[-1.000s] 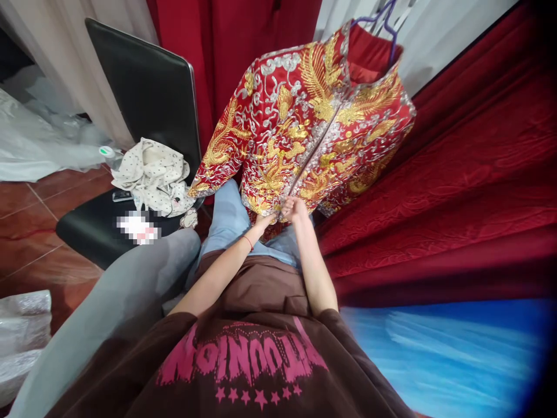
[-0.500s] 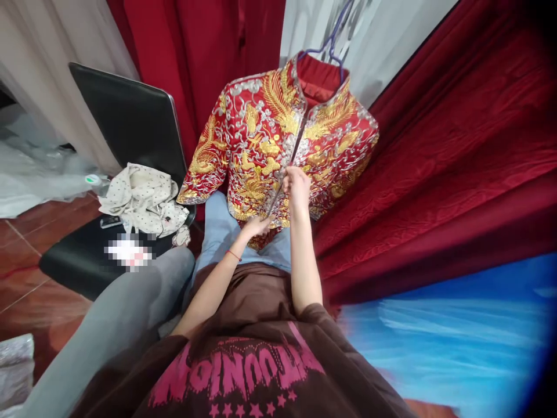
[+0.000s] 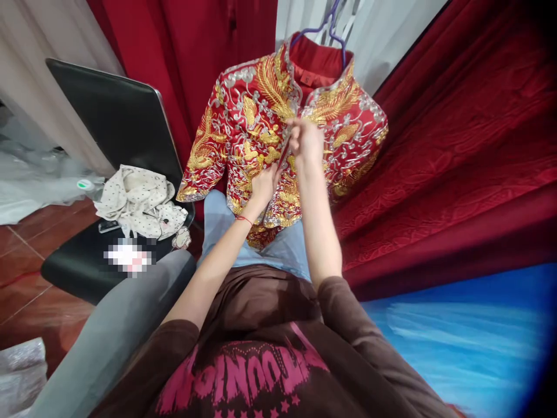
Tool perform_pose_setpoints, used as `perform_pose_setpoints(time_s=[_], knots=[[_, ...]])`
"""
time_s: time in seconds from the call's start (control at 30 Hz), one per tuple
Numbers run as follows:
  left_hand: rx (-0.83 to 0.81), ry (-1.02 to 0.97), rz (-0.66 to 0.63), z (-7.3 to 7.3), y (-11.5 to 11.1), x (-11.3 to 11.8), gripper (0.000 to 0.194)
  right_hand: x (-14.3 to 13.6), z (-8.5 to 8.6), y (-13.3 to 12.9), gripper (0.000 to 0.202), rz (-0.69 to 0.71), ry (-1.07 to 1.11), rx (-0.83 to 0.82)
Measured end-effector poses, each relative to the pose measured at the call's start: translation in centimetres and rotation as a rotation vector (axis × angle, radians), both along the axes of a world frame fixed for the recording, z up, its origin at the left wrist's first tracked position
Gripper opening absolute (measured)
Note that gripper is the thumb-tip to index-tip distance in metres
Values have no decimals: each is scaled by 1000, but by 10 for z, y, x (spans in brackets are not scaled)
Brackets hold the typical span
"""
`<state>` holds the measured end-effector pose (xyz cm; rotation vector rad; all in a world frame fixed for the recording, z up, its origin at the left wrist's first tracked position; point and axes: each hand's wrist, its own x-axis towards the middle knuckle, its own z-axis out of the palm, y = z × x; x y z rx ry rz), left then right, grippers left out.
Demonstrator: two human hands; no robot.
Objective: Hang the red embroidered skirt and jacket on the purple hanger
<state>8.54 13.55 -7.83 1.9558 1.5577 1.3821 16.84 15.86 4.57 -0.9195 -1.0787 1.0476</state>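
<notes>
A red jacket (image 3: 252, 110) with dense gold and silver embroidery hangs in front of me on a purple hanger (image 3: 333, 29). Its stand collar is spread, with a small red label inside. My left hand (image 3: 263, 188) is closed on the lower part of its front opening. Higher up, at chest level, my right hand (image 3: 308, 142) pinches at the same opening, fingers curled. A narrow strip of the front edge runs between the two hands. Whether a zip pull is in the right fingertips is hidden.
To the left stands a black chair (image 3: 65, 267) with a dotted cream cloth (image 3: 134, 200) and a blurred-out item on its seat. Red curtains (image 3: 435, 151) hang on the right, above blue tulle (image 3: 452, 342). A grey-clad leg (image 3: 117, 319) is beside me.
My right hand has moved up the jacket's front opening to chest height. My left hand has also risen from near the hem. The collar stands wider, showing its label.
</notes>
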Motion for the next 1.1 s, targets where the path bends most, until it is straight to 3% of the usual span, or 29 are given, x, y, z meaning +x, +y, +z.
perform_pose_setpoints(time_s=[0.07, 0.13, 0.27, 0.37, 0.53, 0.63, 0.73, 0.9, 1.0, 1.1], knots=[[-6, 23, 35, 4, 5, -1, 25, 5, 23, 12, 30, -22, -56, 2], [-35, 72, 55, 11, 12, -6, 20, 12, 35, 12, 28, -34, -170, 4], [-7, 239, -26, 39, 20, -26, 12, 31, 31, 1, 16, 35, -421, 102], [139, 320, -81, 75, 18, -37, 17, 40, 30, -1, 18, -10, -579, 123], [409, 396, -29, 151, 10, -38, 43, 41, 40, -5, 27, -110, -859, 162], [499, 537, -58, 183, 14, -37, 46, 47, 49, -13, 23, -155, -1046, 220], [543, 671, -65, 201, 27, -38, 36, 58, 63, -23, 16, -279, -1200, 317], [580, 821, -98, 225, 48, -46, 19, 91, 96, -30, 44, -455, -1521, 500], [555, 897, -222, 239, 55, -51, 17, 116, 110, -20, 44, -341, -1677, 573], [532, 891, -297, 248, 58, -54, 16, 133, 117, -5, 31, -166, -1644, 605]])
